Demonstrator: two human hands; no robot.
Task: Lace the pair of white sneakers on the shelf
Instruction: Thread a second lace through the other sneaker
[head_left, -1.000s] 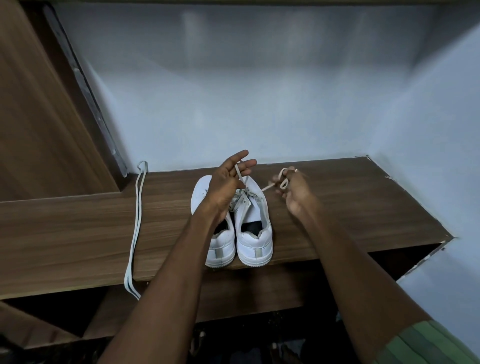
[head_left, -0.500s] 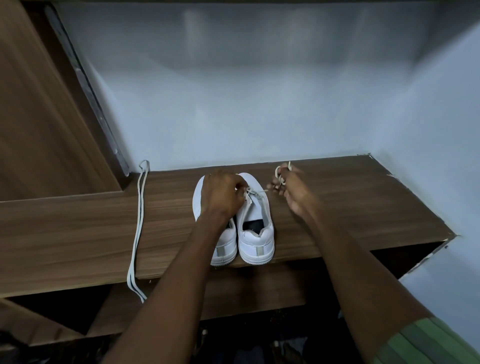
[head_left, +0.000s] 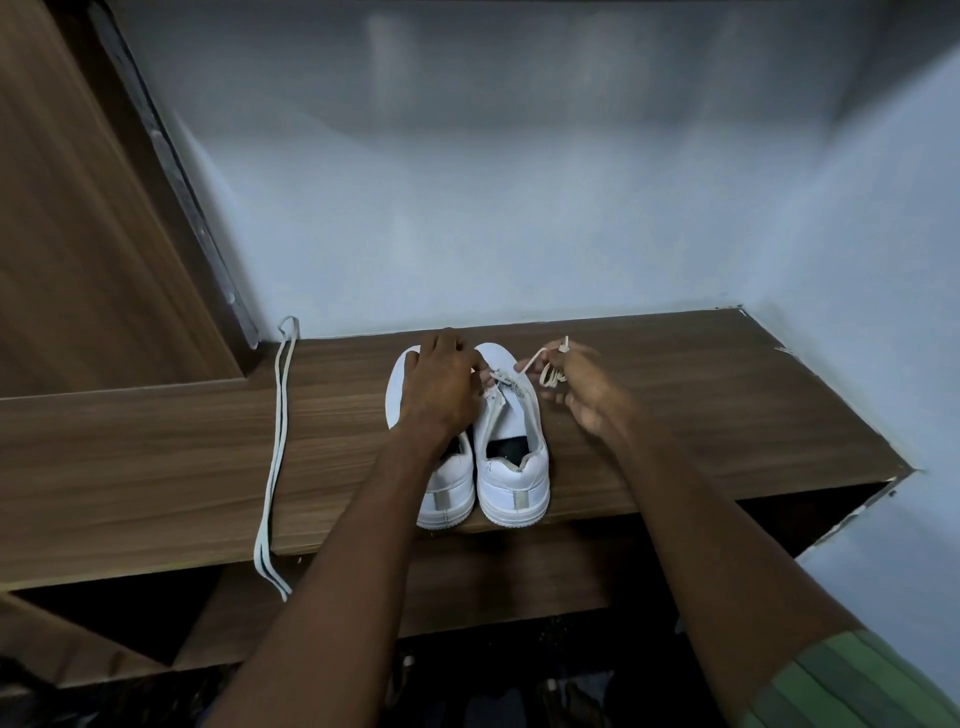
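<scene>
The pair of white sneakers stands side by side on the wooden shelf (head_left: 701, 395), heels toward the front edge. The left hand (head_left: 441, 384) rests over the left sneaker (head_left: 447, 488) and reaches across to the eyelets of the right sneaker (head_left: 511, 447), its fingers pinched together on the lace there. The right hand (head_left: 587, 389), just beside that shoe, has its fingers closed on the gathered lace (head_left: 548, 371), which runs taut back to the eyelets. The right sneaker looks only partly laced, near the toe end. A second lace (head_left: 272, 457) lies loose on the shelf, well apart to the left, its end hanging over the edge, so the left sneaker appears not yet started.
</scene>
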